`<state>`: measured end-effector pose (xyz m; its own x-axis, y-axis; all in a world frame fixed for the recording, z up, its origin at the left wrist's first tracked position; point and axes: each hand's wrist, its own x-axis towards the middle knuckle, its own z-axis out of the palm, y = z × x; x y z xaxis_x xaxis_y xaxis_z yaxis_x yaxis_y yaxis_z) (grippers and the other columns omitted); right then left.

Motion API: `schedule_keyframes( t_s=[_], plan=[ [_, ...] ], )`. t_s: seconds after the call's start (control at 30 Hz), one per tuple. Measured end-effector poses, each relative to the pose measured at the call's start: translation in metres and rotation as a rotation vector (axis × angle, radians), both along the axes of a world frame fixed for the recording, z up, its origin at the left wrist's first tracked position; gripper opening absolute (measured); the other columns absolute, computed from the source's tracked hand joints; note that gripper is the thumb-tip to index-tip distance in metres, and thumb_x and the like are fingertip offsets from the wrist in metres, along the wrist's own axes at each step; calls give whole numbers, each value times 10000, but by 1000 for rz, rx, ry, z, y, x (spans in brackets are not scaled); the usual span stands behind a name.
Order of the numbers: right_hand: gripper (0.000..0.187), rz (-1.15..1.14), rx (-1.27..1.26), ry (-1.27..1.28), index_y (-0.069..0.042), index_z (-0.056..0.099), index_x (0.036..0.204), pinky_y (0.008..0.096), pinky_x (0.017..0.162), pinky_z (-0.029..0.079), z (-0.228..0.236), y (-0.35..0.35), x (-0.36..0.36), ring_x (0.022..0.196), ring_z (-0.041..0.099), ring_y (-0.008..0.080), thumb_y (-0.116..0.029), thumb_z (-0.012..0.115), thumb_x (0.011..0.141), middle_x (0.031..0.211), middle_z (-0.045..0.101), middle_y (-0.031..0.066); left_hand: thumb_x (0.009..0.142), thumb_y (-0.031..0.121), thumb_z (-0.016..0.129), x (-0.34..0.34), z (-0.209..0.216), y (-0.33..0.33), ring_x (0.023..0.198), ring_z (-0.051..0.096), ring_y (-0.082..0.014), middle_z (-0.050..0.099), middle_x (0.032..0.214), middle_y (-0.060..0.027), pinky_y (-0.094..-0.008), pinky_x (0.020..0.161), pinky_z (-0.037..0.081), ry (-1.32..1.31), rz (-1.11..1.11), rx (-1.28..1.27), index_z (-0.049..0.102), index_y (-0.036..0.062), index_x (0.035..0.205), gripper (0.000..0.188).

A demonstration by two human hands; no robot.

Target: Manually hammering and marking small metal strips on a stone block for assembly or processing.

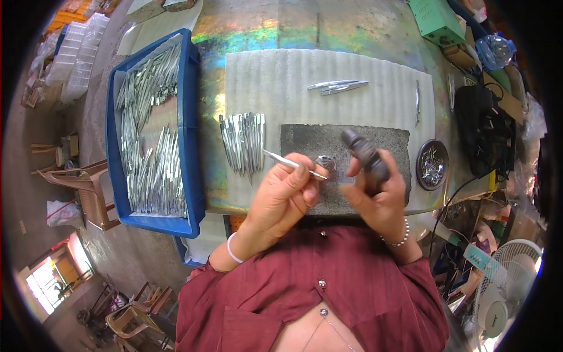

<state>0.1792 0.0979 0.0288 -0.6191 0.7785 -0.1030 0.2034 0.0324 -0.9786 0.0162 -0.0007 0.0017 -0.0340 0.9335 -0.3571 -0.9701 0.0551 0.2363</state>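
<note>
My left hand (pixel 286 190) pinches a pair of silver tweezers (pixel 275 156) across its fingertips, one end pointing up to the left. The other end lies beside a small round metal piece (pixel 324 165) on a dark rough slab (pixel 299 138). Over the slab's right part, my right hand (pixel 378 196) is wrapped round a dark, thick tool (pixel 365 155); motion blur hides its exact kind. Left of my left hand, a row of tweezers (pixel 243 141) lies side by side on a pale foam sheet (pixel 267 70). Several more tweezers (pixel 338 87) rest beyond the slab.
On the left stands a blue tray (pixel 192 129) full of tweezers. A round dark dish (pixel 421 170) of small metal pieces sits right of the slab. Farther right are a black bag (pixel 478 120), a green box (pixel 435 23) and a fan (pixel 498 299).
</note>
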Motion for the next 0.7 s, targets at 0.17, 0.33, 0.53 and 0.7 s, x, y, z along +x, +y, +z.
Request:
schedule_keyframes(
  t_s=[0.17, 0.33, 0.53, 0.7],
  plan=[
    [343, -21, -72, -2, 5, 489, 1202, 203, 569, 444, -12, 5, 22, 617, 526, 44, -58, 599, 883, 857, 604, 6, 941, 168, 550, -12, -2, -2, 658, 550, -107, 646, 953, -109, -217, 608, 449, 213, 80, -42, 549, 57, 989, 121],
    [307, 40, -166, -22, 11, 505, 1197, 240, 620, 459, -13, 2, 26, 641, 557, 100, -96, 560, 914, 805, 609, 53, 924, 66, 559, -10, -2, 1, 647, 541, -69, 655, 901, -82, -196, 612, 456, 855, 17, -27, 554, 40, 988, 69],
    [218, 44, -51, -87, -3, 578, 1063, 228, 584, 435, -23, 1, 25, 606, 532, 69, -84, 621, 865, 691, 590, 38, 880, -23, 578, 2, -5, 5, 659, 540, -61, 625, 858, -43, -197, 596, 458, 1211, -2, -34, 595, 10, 934, 66],
    [194, 28, -42, -109, -11, 581, 1018, 230, 577, 433, -25, 0, 24, 608, 529, 61, -70, 641, 844, 670, 583, 37, 861, -35, 592, 5, -7, 5, 661, 549, -91, 608, 831, -56, -217, 595, 452, 1332, 31, -14, 615, -2, 910, 63]
  ],
)
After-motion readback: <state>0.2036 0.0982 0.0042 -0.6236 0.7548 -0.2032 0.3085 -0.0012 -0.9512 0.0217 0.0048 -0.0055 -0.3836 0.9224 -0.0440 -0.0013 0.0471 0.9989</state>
